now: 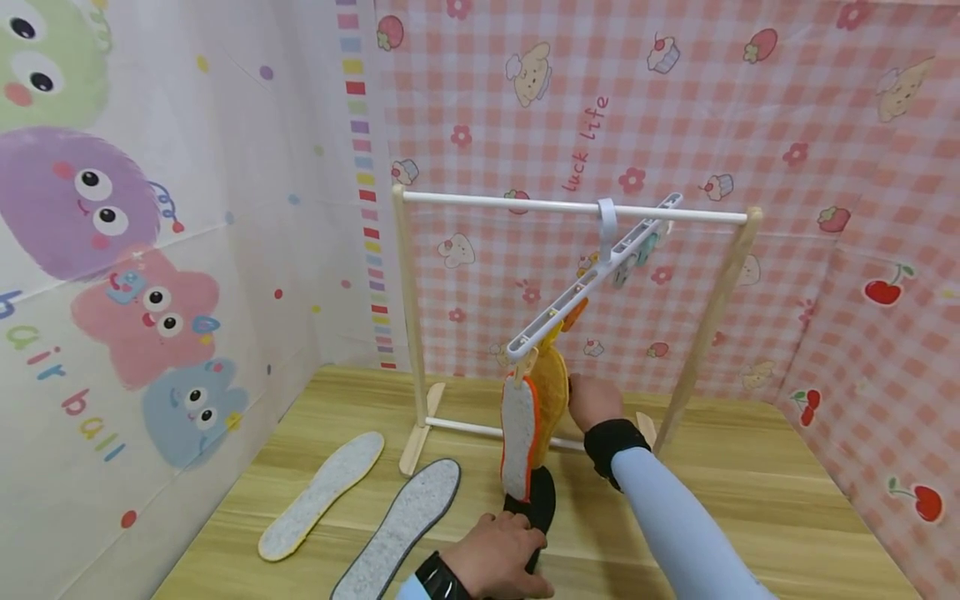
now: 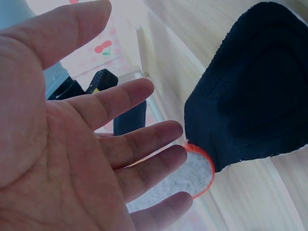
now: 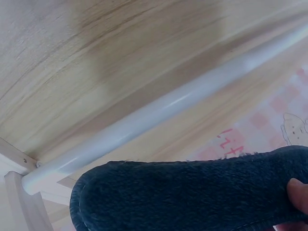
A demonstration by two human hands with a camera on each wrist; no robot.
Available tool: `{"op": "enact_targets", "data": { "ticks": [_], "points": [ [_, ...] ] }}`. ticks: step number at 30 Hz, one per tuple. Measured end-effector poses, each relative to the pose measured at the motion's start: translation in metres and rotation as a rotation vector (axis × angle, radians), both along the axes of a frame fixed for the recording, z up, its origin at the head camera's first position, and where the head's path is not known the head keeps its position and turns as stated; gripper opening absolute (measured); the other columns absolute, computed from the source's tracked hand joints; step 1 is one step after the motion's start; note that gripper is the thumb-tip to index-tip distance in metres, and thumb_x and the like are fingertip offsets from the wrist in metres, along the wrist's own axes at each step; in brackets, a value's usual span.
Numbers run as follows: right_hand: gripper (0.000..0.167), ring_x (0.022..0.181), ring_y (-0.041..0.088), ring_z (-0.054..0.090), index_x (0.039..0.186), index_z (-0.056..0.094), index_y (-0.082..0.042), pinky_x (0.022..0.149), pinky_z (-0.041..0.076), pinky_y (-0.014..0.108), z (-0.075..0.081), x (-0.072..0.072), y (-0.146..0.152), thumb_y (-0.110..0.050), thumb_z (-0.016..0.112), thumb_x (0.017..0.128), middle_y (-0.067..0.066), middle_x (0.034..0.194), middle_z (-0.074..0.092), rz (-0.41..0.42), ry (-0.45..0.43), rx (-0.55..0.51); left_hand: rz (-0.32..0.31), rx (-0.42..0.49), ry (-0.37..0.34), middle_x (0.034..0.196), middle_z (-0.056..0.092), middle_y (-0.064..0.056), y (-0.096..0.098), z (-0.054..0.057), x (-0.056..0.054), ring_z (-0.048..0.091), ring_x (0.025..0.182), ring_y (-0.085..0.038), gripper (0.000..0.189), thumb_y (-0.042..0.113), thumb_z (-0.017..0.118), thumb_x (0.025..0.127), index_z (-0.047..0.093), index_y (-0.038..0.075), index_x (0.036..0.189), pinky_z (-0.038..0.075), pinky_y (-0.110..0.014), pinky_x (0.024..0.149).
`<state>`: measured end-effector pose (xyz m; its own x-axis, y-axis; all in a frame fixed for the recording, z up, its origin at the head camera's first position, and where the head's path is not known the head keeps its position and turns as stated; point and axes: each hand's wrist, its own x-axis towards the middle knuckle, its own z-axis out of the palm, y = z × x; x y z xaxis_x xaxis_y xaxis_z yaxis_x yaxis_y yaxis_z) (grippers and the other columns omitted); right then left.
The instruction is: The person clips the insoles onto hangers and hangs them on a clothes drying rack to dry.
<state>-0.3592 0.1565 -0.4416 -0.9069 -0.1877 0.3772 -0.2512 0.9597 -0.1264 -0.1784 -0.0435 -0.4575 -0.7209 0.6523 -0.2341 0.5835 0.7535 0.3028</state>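
Observation:
My right hand [image 1: 596, 402] is behind the hanging yellow insole [image 1: 551, 400]. Its thumb and finger pinch a dark fuzzy insole [image 3: 183, 192] in the right wrist view; the yellow insole mostly hides it from the head view. My left hand [image 1: 498, 554] is low at the front with its fingers spread and loosely extended, palm bare in the left wrist view. Beside them is a black insole [image 2: 255, 91], partly covered by the hand in the head view. A grey insole with orange edging [image 1: 517, 437] hangs from a clip at the hanger's near end.
A white clip hanger [image 1: 581, 287] hooks over the rail of a wooden rack [image 1: 411, 308]. Orange [image 1: 575, 314] and teal [image 1: 647, 247] clips dangle from it. On the table lie a yellow-edged grey insole [image 1: 322, 496] and a dark-edged one [image 1: 401, 529]. Patterned cloth stands behind.

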Motion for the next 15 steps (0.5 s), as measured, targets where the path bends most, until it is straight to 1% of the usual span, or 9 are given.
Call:
{"op": "enact_targets", "data": {
  "ticks": [3, 4, 5, 7, 9, 10, 11, 15],
  "points": [
    [0.016, 0.057, 0.027, 0.06, 0.08, 0.065, -0.006, 0.052, 0.05, 0.044, 0.005, 0.004, 0.0, -0.012, 0.065, 0.095, 0.006, 0.062, 0.058, -0.02, 0.014, -0.045, -0.001, 0.008, 0.011, 0.113, 0.061, 0.006, 0.0, -0.001, 0.002, 0.054, 0.105, -0.014, 0.049, 0.056, 0.067, 0.087, 0.068, 0.024, 0.123, 0.045, -0.044, 0.086],
    [0.015, 0.058, 0.028, 0.06, 0.081, 0.065, -0.005, 0.052, 0.051, 0.045, 0.006, 0.006, 0.0, -0.012, 0.067, 0.094, 0.007, 0.063, 0.059, -0.024, 0.019, -0.058, 0.0, 0.01, 0.016, 0.112, 0.062, 0.006, 0.0, -0.001, 0.002, 0.054, 0.104, -0.014, 0.049, 0.056, 0.068, 0.087, 0.068, 0.023, 0.123, 0.045, -0.044, 0.085],
    [0.014, 0.059, 0.029, 0.061, 0.082, 0.065, -0.004, 0.053, 0.051, 0.045, 0.008, 0.007, 0.0, -0.012, 0.068, 0.093, 0.009, 0.065, 0.061, -0.029, 0.022, -0.07, 0.011, 0.011, 0.014, 0.112, 0.061, 0.007, 0.001, 0.002, 0.004, 0.054, 0.105, -0.014, 0.048, 0.055, 0.07, 0.085, 0.069, 0.023, 0.122, 0.044, -0.042, 0.087],
    [0.012, 0.062, 0.03, 0.062, 0.084, 0.066, -0.004, 0.056, 0.052, 0.046, 0.01, 0.009, 0.001, -0.012, 0.07, 0.092, 0.01, 0.069, 0.063, -0.036, 0.025, -0.088, 0.011, 0.014, 0.02, 0.111, 0.062, 0.007, 0.001, 0.002, 0.005, 0.054, 0.104, -0.013, 0.048, 0.054, 0.07, 0.085, 0.069, 0.023, 0.122, 0.044, -0.042, 0.086],
    [0.012, 0.064, 0.031, 0.063, 0.087, 0.066, -0.003, 0.058, 0.053, 0.047, 0.012, 0.01, 0.002, -0.013, 0.071, 0.091, 0.011, 0.072, 0.065, -0.043, 0.022, -0.099, 0.01, 0.007, 0.015, 0.112, 0.061, 0.007, 0.002, 0.002, 0.005, 0.054, 0.105, -0.013, 0.048, 0.054, 0.07, 0.086, 0.069, 0.023, 0.122, 0.044, -0.042, 0.086],
    [0.012, 0.065, 0.031, 0.063, 0.088, 0.066, -0.002, 0.058, 0.053, 0.047, 0.013, 0.011, 0.003, -0.013, 0.071, 0.091, 0.012, 0.073, 0.065, -0.045, 0.019, -0.104, 0.001, 0.004, 0.022, 0.112, 0.061, 0.006, 0.002, -0.002, 0.004, 0.054, 0.105, -0.014, 0.048, 0.056, 0.067, 0.087, 0.068, 0.023, 0.123, 0.045, -0.044, 0.086],
    [0.012, 0.065, 0.031, 0.063, 0.089, 0.066, -0.002, 0.059, 0.052, 0.047, 0.014, 0.012, 0.003, -0.013, 0.071, 0.091, 0.012, 0.073, 0.065, -0.049, 0.018, -0.113, -0.004, 0.002, 0.022, 0.113, 0.061, 0.006, 0.003, -0.003, 0.003, 0.054, 0.105, -0.014, 0.048, 0.056, 0.067, 0.088, 0.068, 0.023, 0.123, 0.045, -0.044, 0.085],
    [0.014, 0.064, 0.031, 0.062, 0.088, 0.066, -0.002, 0.059, 0.051, 0.048, 0.02, 0.014, 0.006, -0.014, 0.071, 0.091, 0.011, 0.072, 0.064, -0.057, 0.036, -0.148, -0.011, 0.006, 0.026, 0.112, 0.061, 0.006, 0.004, -0.004, 0.002, 0.054, 0.106, -0.014, 0.049, 0.058, 0.065, 0.088, 0.068, 0.025, 0.124, 0.045, -0.046, 0.086]
  ]
}}
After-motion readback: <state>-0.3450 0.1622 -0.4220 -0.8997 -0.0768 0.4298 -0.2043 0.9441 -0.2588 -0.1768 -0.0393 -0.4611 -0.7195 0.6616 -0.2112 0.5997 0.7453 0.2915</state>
